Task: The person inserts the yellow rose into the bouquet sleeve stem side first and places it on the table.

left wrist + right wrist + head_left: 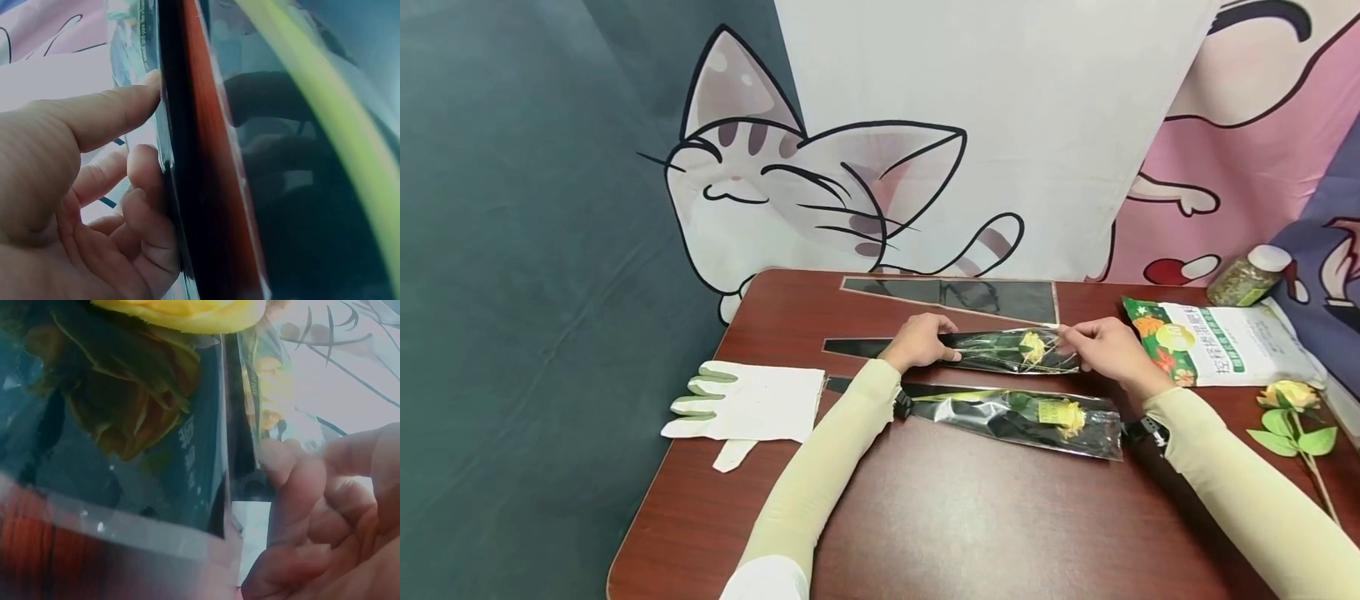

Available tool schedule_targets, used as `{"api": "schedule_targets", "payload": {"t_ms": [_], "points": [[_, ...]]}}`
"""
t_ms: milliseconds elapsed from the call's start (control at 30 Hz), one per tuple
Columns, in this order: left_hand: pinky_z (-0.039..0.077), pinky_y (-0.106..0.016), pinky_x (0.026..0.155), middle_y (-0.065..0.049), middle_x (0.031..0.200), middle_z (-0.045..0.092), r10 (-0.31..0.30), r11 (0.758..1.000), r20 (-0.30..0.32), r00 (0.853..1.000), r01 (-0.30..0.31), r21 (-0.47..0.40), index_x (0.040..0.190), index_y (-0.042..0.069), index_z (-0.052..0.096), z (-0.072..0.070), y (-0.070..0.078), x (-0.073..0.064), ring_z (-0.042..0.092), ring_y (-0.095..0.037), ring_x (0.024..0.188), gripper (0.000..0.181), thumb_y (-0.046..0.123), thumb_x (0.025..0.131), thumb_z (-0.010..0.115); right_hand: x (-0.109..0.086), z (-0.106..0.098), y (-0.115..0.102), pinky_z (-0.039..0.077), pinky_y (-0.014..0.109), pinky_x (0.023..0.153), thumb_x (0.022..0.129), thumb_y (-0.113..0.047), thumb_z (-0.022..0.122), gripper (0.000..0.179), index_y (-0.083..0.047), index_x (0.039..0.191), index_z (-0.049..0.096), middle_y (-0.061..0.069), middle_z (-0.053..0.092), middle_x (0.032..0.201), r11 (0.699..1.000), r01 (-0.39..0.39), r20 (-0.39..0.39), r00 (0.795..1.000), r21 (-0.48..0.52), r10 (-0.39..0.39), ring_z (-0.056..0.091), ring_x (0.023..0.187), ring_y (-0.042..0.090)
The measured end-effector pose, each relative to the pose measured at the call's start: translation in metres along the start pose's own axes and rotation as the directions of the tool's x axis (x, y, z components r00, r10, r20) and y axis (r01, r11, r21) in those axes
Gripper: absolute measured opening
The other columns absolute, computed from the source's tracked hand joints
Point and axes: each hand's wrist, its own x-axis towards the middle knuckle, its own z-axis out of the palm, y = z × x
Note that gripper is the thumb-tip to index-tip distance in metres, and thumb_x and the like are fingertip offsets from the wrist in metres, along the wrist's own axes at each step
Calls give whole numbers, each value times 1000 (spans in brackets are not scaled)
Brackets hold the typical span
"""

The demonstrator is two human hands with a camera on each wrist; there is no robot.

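A yellow artificial rose [1033,347] lies inside a clear, black-backed flower sleeve [985,343] on the table. My left hand [919,342] holds this sleeve toward its narrow end, thumb on the near side and fingers along the far edge. At the wide end my right hand [1105,350] pinches the edge of the film beside the bloom. In the right wrist view, yellow petals [187,314] are close to that hand. Nearer to me lies a second sleeve [977,414] with another yellow rose [1070,418] and a yellow label in it.
A flat sleeve [1015,298] lies at the table's back edge. White gloves [760,402] rest at the left. On the right are a printed bag [1232,343], a jar with a white lid [1247,277] and a loose yellow rose [1290,397]. A cat-print cloth [880,200] hangs behind.
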Motion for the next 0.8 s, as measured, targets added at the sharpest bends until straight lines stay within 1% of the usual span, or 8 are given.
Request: {"api": "schedule_targets", "payload": {"t_ms": [33,67,133,233,333,533,667,800], "points": [[54,-41,112,-2,139,70,1,1000,1,1000,-1,-2,133,19,72,0,-1,0,63,-23,132,47,33,91,87,-1,0,1,51,31,53,110,-48,54,51,-5,110,82,10,83,95,1000,9,-14,1000,-7,-9,67,60,26],[54,-41,112,-2,140,70,-2,1000,4,1000,2,-6,133,19,72,1,-2,0,62,-22,133,47,33,91,87,-2,0,2,50,31,53,110,-49,53,52,-6,108,82,10,82,90,1000,11,-32,999,-17,-11,67,60,26],[55,-40,111,-2,139,69,-6,1000,5,1000,6,-13,132,19,72,1,-4,1,63,-22,132,46,33,90,87,-4,-1,2,51,30,55,110,-50,53,52,-7,105,82,8,81,86,1000,-1,-67,998,-16,0,68,60,23],[55,-40,110,-1,137,70,-5,1000,-2,1000,5,-12,131,19,72,1,-7,1,63,-22,130,46,33,90,88,-7,-2,1,53,28,57,109,-51,53,54,-6,102,81,7,79,82,999,-27,-102,994,21,29,68,61,17],[56,-39,109,-2,135,71,13,1000,-2,1000,-13,-3,131,19,73,1,-8,1,64,-22,128,46,32,89,88,-7,-3,2,54,27,58,109,-49,54,54,-3,101,81,5,79,84,996,-47,-101,993,72,54,66,61,13],[55,-37,111,-2,135,71,50,999,34,998,-51,6,133,18,72,-3,-9,0,64,-20,129,48,32,90,88,-6,-5,13,52,27,60,105,-55,62,56,-1,113,76,-9,73,82,988,-82,-47,995,134,89,62,62,12],[55,-36,111,-1,135,71,69,997,54,996,-70,13,134,19,72,-3,-8,-1,64,-19,129,50,33,89,88,-9,-8,20,53,29,59,104,-43,68,49,4,120,72,-13,72,86,978,-66,11,998,196,65,61,63,12],[55,-36,110,-2,135,71,102,995,66,993,-103,13,135,18,71,-1,-4,0,64,-19,129,49,31,91,87,-13,-14,28,51,29,53,105,-30,68,36,4,116,71,-13,74,84,955,-78,60,996,286,64,60,61,11]]}}
